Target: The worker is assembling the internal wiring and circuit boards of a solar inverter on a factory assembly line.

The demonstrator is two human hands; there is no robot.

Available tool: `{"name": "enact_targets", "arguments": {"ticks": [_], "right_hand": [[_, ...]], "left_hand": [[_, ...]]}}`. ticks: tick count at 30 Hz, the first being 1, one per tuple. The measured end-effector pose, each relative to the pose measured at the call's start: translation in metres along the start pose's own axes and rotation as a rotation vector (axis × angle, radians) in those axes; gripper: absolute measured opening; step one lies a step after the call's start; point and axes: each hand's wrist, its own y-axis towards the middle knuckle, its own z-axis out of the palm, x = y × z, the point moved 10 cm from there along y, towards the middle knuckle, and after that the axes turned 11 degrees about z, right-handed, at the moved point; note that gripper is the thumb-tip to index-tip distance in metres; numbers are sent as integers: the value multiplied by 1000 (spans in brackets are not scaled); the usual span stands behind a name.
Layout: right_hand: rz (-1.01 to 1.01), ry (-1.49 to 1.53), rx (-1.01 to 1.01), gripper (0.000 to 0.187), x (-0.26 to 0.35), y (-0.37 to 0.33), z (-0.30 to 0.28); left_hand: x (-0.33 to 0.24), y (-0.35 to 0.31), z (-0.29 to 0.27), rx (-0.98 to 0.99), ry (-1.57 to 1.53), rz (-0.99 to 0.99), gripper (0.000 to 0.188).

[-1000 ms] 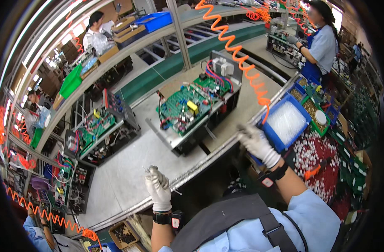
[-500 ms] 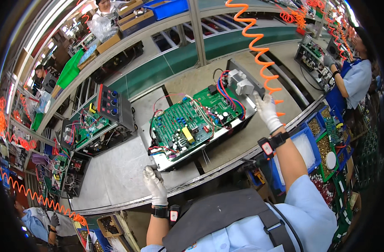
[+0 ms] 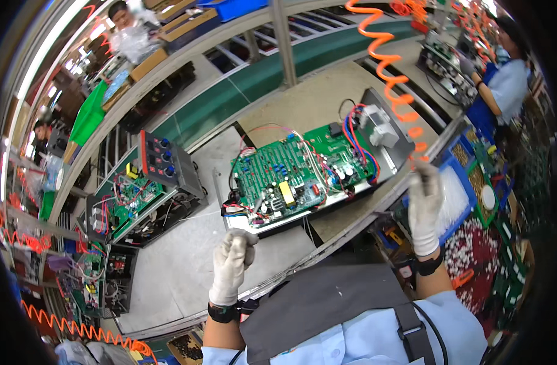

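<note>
A green circuit board (image 3: 278,173) with coloured wires, a yellow block-shaped part and white connectors lies in an open metal chassis (image 3: 395,159). The chassis rests slantwise on the workbench (image 3: 169,277). My left hand (image 3: 231,266), in a white glove with grey fingertips, is just in front of the chassis's near left corner. Its fingers are curled closed; whatever they may hold is hidden. Over the bench's front edge, right of the chassis and apart from it, is my right hand (image 3: 424,210) in a matching glove. Motion smears its fingers.
A second unit with a knobbed front panel (image 3: 163,159) stands left of the chassis. An orange coiled hose (image 3: 393,76) hangs over the chassis's right end. Blue bins (image 3: 460,201) of small parts stand at right. A co-worker (image 3: 504,85) handles another unit at far right.
My right hand has left the chassis's right end and come back toward me over the bench edge. My left hand has drawn slightly off the near left corner. The view has shifted.
</note>
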Motion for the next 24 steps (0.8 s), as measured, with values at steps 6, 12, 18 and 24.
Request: {"name": "enact_targets", "arguments": {"ticks": [6,12,18,24], "right_hand": [[394,596,990,27,79,-68,147],[384,568,810,21,65,-38,135],[394,337,1061,17,70,-44,155],[39,276,1303,19,89,-93,188]], "left_hand": [[-1,13,66,251,75,10,41],[21,7,66,249,229,-7,31],[-20,10,50,-17,441,57,38],[22,-9,67,199,418,-115,26]]}}
